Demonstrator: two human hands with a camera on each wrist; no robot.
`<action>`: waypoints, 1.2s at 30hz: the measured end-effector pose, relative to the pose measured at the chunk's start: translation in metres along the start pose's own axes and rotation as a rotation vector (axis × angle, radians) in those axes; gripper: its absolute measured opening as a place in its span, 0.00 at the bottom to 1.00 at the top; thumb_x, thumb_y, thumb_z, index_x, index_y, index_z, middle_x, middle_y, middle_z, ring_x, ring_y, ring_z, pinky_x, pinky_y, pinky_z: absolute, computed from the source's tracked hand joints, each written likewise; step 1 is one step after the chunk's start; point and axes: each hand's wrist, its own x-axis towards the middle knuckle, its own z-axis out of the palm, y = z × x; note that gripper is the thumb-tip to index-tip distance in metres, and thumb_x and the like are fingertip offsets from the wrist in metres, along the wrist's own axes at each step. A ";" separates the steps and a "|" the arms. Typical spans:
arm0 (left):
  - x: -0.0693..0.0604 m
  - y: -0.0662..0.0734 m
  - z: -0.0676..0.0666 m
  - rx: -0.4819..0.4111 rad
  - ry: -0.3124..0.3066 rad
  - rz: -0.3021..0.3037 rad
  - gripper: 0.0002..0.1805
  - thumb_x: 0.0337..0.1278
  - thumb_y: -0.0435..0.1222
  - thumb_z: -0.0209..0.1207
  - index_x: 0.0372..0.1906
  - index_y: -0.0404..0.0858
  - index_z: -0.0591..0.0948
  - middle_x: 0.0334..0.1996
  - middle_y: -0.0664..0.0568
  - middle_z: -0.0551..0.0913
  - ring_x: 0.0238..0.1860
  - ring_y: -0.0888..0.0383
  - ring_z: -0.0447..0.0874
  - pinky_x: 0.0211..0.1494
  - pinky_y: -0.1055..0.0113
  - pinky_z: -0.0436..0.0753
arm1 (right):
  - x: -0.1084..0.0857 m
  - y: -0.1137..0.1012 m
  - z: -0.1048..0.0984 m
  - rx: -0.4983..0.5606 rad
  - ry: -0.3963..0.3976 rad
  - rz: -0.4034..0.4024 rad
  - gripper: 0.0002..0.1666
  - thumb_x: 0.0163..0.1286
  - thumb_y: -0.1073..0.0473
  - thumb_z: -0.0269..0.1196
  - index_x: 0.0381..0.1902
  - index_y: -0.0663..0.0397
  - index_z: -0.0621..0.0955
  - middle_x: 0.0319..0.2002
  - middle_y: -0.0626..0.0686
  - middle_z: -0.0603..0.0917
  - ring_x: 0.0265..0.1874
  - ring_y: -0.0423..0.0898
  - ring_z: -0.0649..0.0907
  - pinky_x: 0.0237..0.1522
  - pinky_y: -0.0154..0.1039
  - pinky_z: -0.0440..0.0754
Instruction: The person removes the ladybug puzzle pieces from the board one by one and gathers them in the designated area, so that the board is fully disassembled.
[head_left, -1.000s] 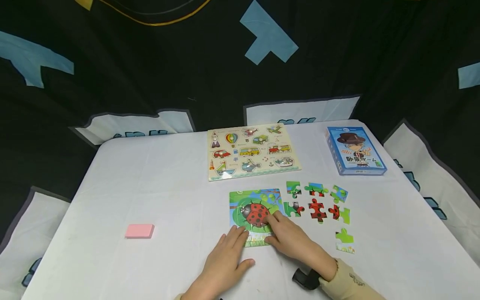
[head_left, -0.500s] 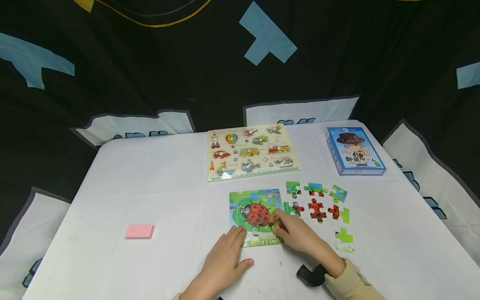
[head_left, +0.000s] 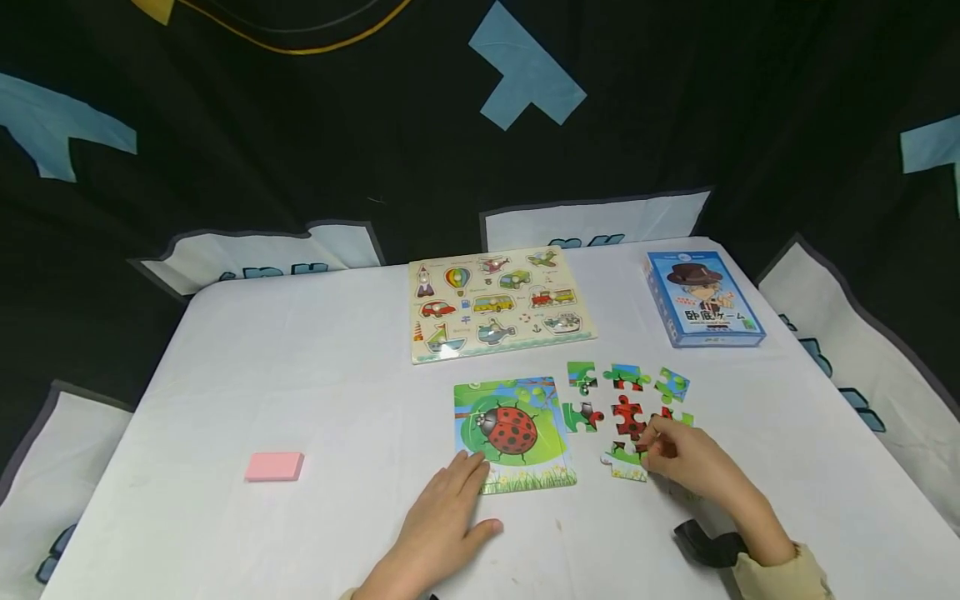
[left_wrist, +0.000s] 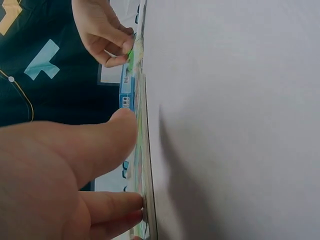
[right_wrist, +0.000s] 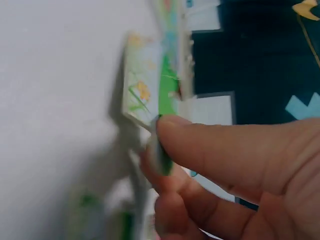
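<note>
The square ladybug puzzle lies flat on the white table. My left hand rests with straight fingers on its lower left corner. To the right of the puzzle, my right hand pinches a green and white puzzle piece between thumb and fingers. In the right wrist view the held piece shows a small orange flower and a blurred edge. Loose pieces lie above and beside that hand, among them a red spotted piece. The hand partly covers some pieces.
A wooden vehicle peg board lies behind the ladybug puzzle. A blue card game box is at the back right. On the left lies a pink block. Dark cloth hangs behind the table.
My right hand has moved right, from the ladybug puzzle's lower right part to the loose pieces, and carries a puzzle piece. My left hand has stayed on the puzzle's corner.
</note>
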 end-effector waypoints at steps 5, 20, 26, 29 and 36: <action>-0.002 -0.004 -0.002 0.009 0.012 -0.022 0.34 0.54 0.51 0.56 0.61 0.34 0.68 0.64 0.42 0.63 0.65 0.44 0.54 0.61 0.50 0.59 | 0.002 0.001 0.004 -0.087 0.050 0.025 0.08 0.53 0.64 0.66 0.31 0.54 0.77 0.22 0.45 0.71 0.21 0.42 0.68 0.23 0.35 0.65; -0.004 -0.008 -0.001 0.100 0.039 -0.073 0.35 0.56 0.51 0.53 0.62 0.31 0.67 0.64 0.44 0.64 0.65 0.44 0.55 0.59 0.47 0.61 | 0.049 -0.088 0.073 -0.155 -0.125 -0.351 0.21 0.59 0.56 0.64 0.49 0.59 0.78 0.37 0.49 0.79 0.32 0.42 0.76 0.34 0.38 0.74; -0.004 -0.007 0.000 0.123 0.050 -0.092 0.29 0.59 0.45 0.53 0.61 0.31 0.67 0.63 0.43 0.64 0.64 0.42 0.56 0.59 0.48 0.61 | 0.057 -0.107 0.100 -0.293 -0.118 -0.380 0.23 0.56 0.55 0.67 0.47 0.61 0.78 0.44 0.54 0.79 0.45 0.49 0.77 0.45 0.44 0.74; -0.002 -0.007 0.000 0.143 0.066 -0.090 0.28 0.57 0.42 0.56 0.59 0.31 0.69 0.62 0.43 0.66 0.63 0.43 0.58 0.59 0.47 0.62 | 0.058 -0.108 0.105 -0.325 -0.084 -0.385 0.20 0.53 0.56 0.69 0.42 0.60 0.79 0.41 0.54 0.78 0.42 0.49 0.77 0.42 0.42 0.75; 0.005 -0.008 0.002 0.136 0.160 -0.087 0.25 0.47 0.37 0.63 0.51 0.29 0.76 0.56 0.43 0.73 0.59 0.43 0.65 0.57 0.47 0.63 | 0.060 -0.103 0.106 -0.221 -0.072 -0.347 0.21 0.51 0.58 0.70 0.42 0.58 0.77 0.40 0.52 0.76 0.39 0.47 0.76 0.39 0.42 0.74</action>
